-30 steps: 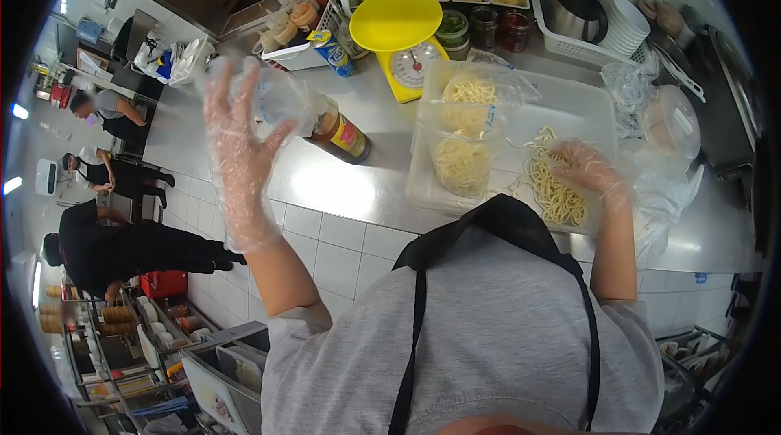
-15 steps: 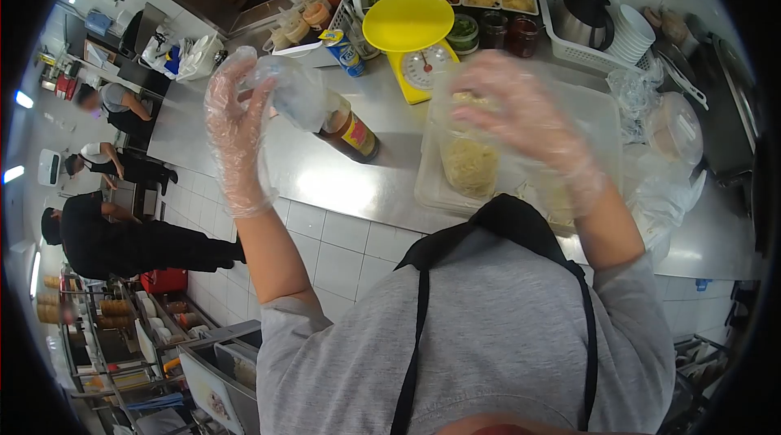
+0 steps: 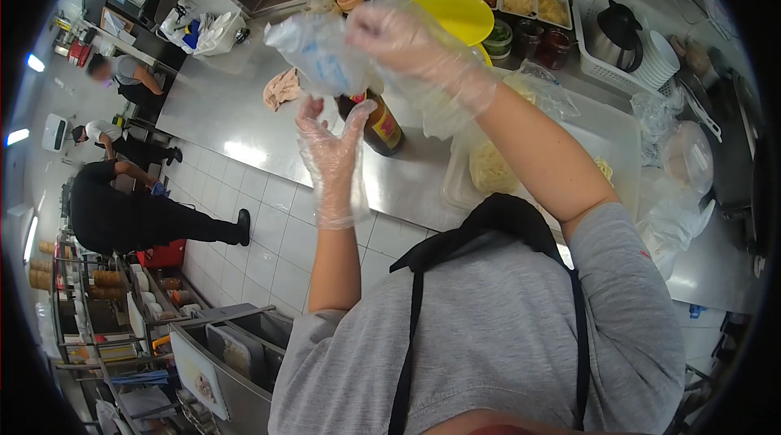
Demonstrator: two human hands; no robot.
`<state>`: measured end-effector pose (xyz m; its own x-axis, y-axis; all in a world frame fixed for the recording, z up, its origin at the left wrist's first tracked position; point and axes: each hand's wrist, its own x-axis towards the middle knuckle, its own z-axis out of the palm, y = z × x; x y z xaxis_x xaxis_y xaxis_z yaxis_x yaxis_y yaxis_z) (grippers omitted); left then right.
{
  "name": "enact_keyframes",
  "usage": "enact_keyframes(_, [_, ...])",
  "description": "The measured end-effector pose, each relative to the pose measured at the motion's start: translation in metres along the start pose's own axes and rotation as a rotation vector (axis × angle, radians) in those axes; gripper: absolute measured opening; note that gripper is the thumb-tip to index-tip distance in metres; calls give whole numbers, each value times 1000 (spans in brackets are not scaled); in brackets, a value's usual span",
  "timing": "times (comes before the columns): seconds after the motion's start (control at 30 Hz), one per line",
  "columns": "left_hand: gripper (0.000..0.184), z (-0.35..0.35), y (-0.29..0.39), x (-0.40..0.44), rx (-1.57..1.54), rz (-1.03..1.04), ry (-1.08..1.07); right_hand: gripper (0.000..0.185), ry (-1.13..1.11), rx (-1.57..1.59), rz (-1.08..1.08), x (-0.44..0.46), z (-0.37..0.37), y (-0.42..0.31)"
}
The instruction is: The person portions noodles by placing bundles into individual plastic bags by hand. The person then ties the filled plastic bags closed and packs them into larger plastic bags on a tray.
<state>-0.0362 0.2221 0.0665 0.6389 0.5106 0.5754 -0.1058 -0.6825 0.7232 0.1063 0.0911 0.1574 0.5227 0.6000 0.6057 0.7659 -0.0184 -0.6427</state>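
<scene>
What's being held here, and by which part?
A plastic bag, apparently by its picture-right edge, in the right hand; the left hand appears empty.

The floor (image 3: 272, 244) is laid with pale square tiles and bordered by a steel worktop (image 3: 236, 122), on which bright light is reflected. At the left edge, lit lamps (image 3: 17, 137) are seen, a white unit (image 3: 54, 132) is mounted, and metal shelving (image 3: 98, 343) is crowded.
</scene>
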Motion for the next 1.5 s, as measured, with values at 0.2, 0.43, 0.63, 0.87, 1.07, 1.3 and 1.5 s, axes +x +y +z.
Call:
enact_keyframes(0.2, [22,12,15,-9,-425,-233,-84,22,62,758,427,-7,4,11])
enact_keyframes(0.43, [24,11,47,15,-1141,-498,-19,29,-134,874,418,-11,-2,-2])
enact_keyframes(0.63, [50,4,48,38,-1266,-284,-57,25,-142,656,410,-13,-3,-3])
enact_keyframes(0.87, [45,-3,49,47,-1475,-328,-117,26,-195,601,399,-8,-6,-11])
enact_keyframes(1.07, [38,-3,34,52,-1314,-399,-62,22,-111,446,335,5,-10,-19])
enact_keyframes(1.3, [27,3,37,54,-1127,-460,46,17,12,124,49,40,-20,-27])
enact_keyframes(1.5, [19,0,14,48,-1246,-432,-66,15,209,-504,-336,55,-29,-40])
